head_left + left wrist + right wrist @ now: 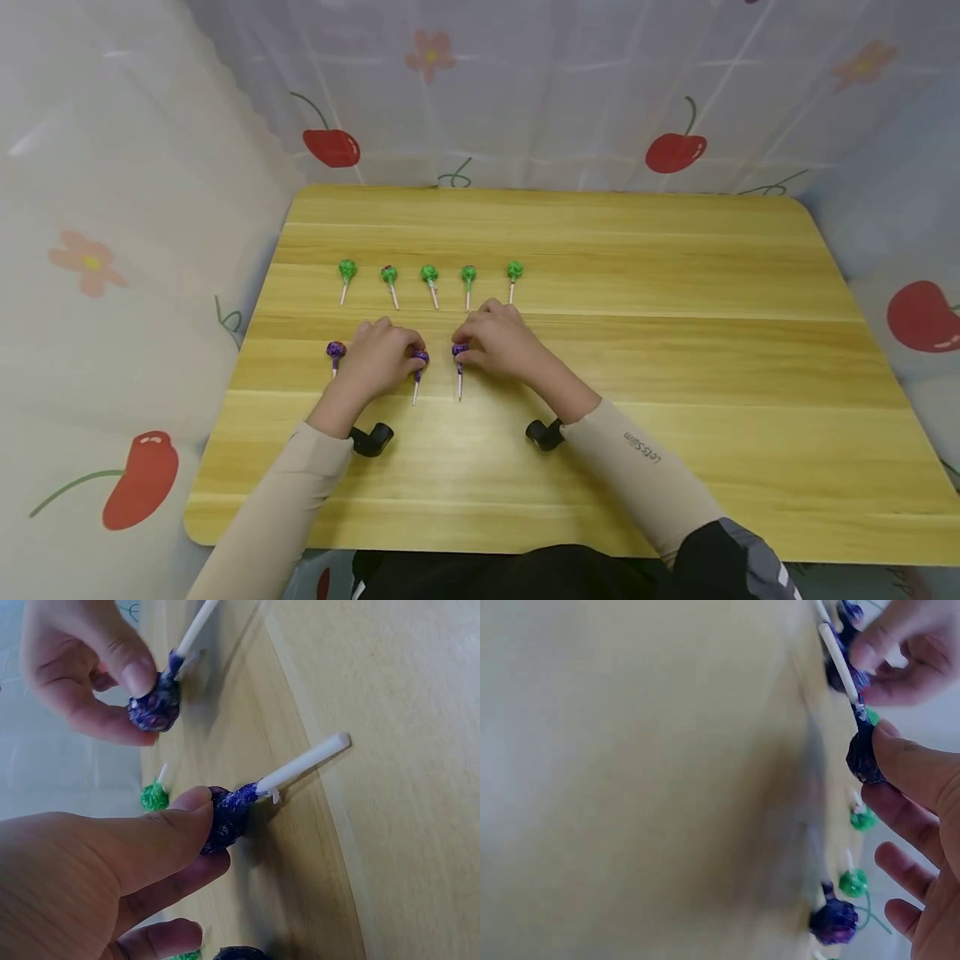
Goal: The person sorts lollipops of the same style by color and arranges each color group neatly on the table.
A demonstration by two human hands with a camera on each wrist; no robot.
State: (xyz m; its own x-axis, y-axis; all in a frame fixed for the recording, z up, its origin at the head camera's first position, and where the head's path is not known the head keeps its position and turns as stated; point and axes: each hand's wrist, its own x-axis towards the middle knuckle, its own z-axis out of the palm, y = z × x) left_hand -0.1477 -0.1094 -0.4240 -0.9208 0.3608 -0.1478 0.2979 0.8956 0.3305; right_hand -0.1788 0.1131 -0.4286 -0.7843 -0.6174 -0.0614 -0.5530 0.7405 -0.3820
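In the head view my left hand (377,357) pinches a purple-wrapped lollipop (420,358) by its head between thumb and fingers. Its white stick (304,763) points toward me. Just right of it, my right hand (498,337) pinches another purple lollipop (460,350) by the head in the same way. Left of my left hand lies a purple lollipop (335,350), its stick partly covered by the wrist. The right wrist view shows a further purple lollipop (834,921) on the table beside my right hand, which hides it in the head view.
Several green-wrapped lollipops (429,273) lie in a row farther back, sticks toward me. All rest on a wooden table (675,333). Black wrist cameras (372,439) sit at both wrists. A cherry-patterned curtain (525,92) hangs behind the table and at its sides.
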